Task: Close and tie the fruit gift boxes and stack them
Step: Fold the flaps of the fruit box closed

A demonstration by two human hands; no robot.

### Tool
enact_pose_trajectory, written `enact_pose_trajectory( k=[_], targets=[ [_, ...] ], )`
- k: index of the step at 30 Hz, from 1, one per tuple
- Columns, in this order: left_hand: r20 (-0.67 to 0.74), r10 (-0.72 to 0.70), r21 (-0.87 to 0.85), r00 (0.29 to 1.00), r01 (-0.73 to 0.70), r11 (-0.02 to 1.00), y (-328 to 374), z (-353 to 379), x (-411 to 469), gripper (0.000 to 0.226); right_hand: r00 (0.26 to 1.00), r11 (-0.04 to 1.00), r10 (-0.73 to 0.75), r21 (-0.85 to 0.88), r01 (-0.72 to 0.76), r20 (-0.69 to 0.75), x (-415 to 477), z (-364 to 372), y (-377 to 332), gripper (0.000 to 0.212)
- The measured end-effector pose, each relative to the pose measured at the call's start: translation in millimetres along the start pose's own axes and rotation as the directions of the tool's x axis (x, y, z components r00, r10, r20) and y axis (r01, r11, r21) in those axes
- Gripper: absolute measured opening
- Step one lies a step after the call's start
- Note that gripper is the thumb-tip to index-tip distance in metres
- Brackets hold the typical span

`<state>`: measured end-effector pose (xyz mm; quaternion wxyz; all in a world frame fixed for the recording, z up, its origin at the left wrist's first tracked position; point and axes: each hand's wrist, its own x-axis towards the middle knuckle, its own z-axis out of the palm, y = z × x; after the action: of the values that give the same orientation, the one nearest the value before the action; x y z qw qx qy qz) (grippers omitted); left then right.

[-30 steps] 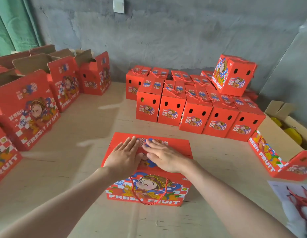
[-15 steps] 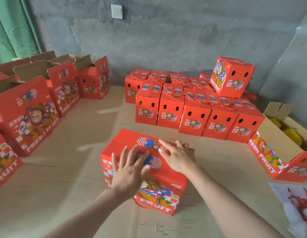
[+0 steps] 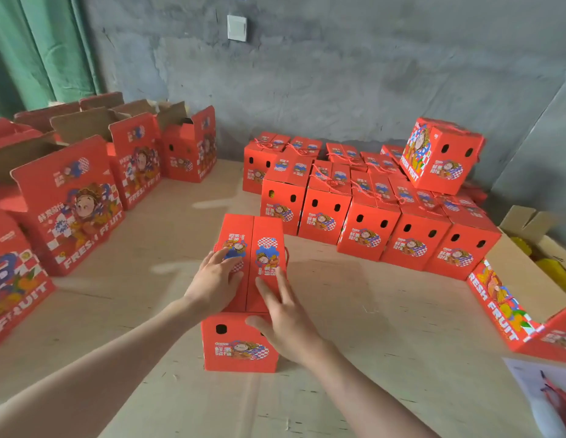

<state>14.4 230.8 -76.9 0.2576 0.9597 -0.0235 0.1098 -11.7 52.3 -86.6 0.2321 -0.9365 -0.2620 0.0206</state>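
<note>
A red fruit gift box [image 3: 243, 346] stands upright in the middle of the cardboard-covered floor, its narrow end with the holes facing me and its two top flaps folded shut. My left hand [image 3: 213, 284] lies flat on the left flap. My right hand [image 3: 283, 317] rests with straight fingers on the right flap, thumb over the near top edge. A red rope handle shows at both sides of the box.
Rows of closed, tied red boxes [image 3: 367, 229] stand at the back right, with one box [image 3: 439, 156] stacked on top. Open boxes [image 3: 70, 203] line the left side. An open box with yellow fruit [image 3: 534, 279] lies at the right. A printed sheet [image 3: 550, 396] is at bottom right.
The box was lying on its broad face; it has been turned and stood upright with its end toward me. Both hands moved onto its top flaps.
</note>
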Motion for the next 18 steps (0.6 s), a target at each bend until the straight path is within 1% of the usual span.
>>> enact_pose_trajectory(
  k=[1,3,5,7,9,11,13,14,16,18],
  targets=[
    [-0.012,-0.011,-0.027,1.000,0.010,1.000,-2,-3,-9,0.038,1.000,1.000,-0.014,-0.009,0.014,-0.001,3,2,1,0.072],
    [-0.072,0.033,-0.036,0.997,-0.036,0.999,-8,-11,-26,0.033,1.000,1.000,-0.013,-0.009,0.013,0.008,12,5,3,0.070],
    [-0.133,0.094,0.009,0.987,-0.093,0.996,-17,-16,-41,0.026,0.999,1.000,0.009,0.000,-0.009,0.037,29,7,1,0.069],
    [-0.164,0.129,0.065,0.978,-0.120,0.991,-30,-23,-48,0.030,0.996,0.999,0.034,-0.004,-0.034,0.083,54,5,-5,0.069],
    [-0.154,0.102,0.090,0.983,-0.088,0.992,-40,-37,-39,0.026,0.991,0.992,0.082,-0.101,-0.071,0.109,81,5,-15,0.068],
    [-0.111,0.024,0.123,0.994,-0.011,0.992,-52,-47,-22,0.030,0.991,0.969,0.114,-0.230,-0.095,0.069,104,11,-35,0.070],
    [-0.089,-0.019,0.159,0.996,0.033,0.987,-63,-55,-3,0.030,0.995,0.948,0.095,-0.307,-0.077,0.043,118,25,-58,0.077],
    [-0.070,-0.023,0.172,0.997,0.035,0.984,-67,-59,6,0.028,0.995,0.939,0.081,-0.340,-0.058,0.055,122,33,-66,0.076],
    [-0.012,0.022,0.221,1.000,-0.019,0.975,-75,-61,17,0.027,0.996,0.923,0.069,-0.383,-0.042,0.057,126,47,-70,0.070],
    [0.016,0.083,0.255,0.996,-0.085,0.963,-86,-60,23,0.027,0.995,0.915,0.079,-0.401,-0.050,0.055,132,54,-67,0.079]
  ],
)
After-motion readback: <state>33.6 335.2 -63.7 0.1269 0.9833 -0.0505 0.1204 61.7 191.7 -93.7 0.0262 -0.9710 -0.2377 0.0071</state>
